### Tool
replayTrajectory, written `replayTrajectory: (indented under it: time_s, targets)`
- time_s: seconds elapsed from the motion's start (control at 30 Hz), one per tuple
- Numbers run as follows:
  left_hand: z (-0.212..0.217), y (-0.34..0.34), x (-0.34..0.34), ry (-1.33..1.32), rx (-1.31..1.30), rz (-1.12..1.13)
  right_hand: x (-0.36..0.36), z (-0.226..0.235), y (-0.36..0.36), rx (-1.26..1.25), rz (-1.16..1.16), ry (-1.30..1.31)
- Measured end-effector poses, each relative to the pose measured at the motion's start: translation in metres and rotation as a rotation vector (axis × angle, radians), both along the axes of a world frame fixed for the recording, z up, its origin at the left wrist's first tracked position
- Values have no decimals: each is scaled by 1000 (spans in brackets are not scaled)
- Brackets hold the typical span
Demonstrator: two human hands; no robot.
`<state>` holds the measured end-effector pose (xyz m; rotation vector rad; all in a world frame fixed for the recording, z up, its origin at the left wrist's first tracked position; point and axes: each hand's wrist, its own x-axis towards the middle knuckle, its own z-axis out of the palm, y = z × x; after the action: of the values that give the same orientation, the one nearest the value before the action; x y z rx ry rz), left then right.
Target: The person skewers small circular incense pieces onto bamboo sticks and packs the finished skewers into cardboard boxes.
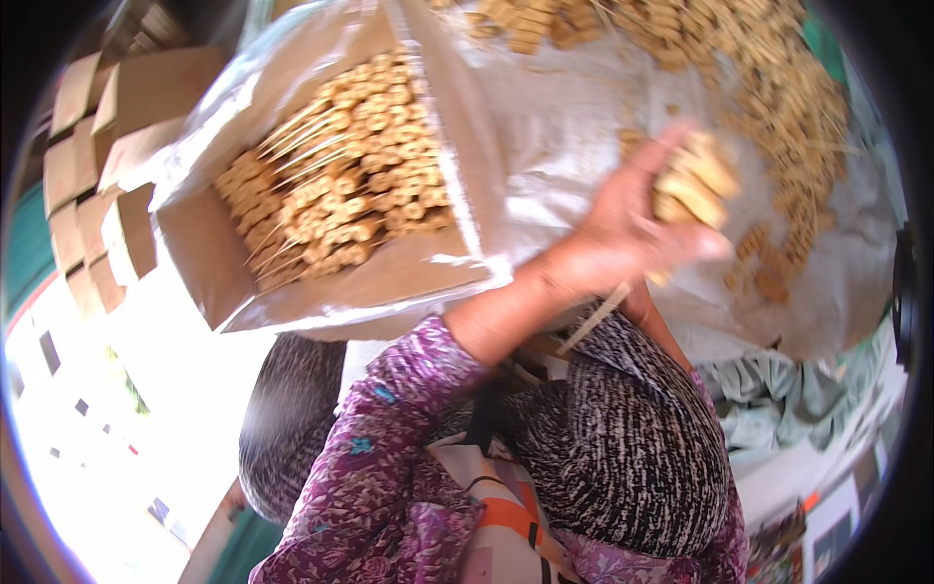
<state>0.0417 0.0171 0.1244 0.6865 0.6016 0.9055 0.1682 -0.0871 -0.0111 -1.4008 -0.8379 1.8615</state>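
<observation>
My left hand, blurred by motion, reaches across to the right with its thumb and fingers closed round skewered folded tan food pieces. A thin bare stick sticks out below that hand, slanting down to the left. Of my right arm, only the part near the wrist shows beneath the left hand; the right fingers are hidden behind it. On the left stands an open cardboard box lined with clear plastic. Rows of similar food skewers lie inside it, several sticks pointing left.
Loose food pieces are heaped along the far and right side of a pale sheet. Stacked cardboard boxes stand at the far left. Greenish cloth lies bunched at the right. My patterned knees are below the box and sheet.
</observation>
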Motion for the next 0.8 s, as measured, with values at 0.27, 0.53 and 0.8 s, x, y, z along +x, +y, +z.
replayTrajectory:
  time_s: [0.27,0.53,0.8]
  targets:
    - [125,0,-83,29,40,75,-27,-39,-3,-46,225,-207]
    - [133,21,-251,857,382,-156,-21,-35,-5,-68,156,-234]
    - [73,18,-286,2042,1394,-211,-21,-35,-7,-89,160,-228]
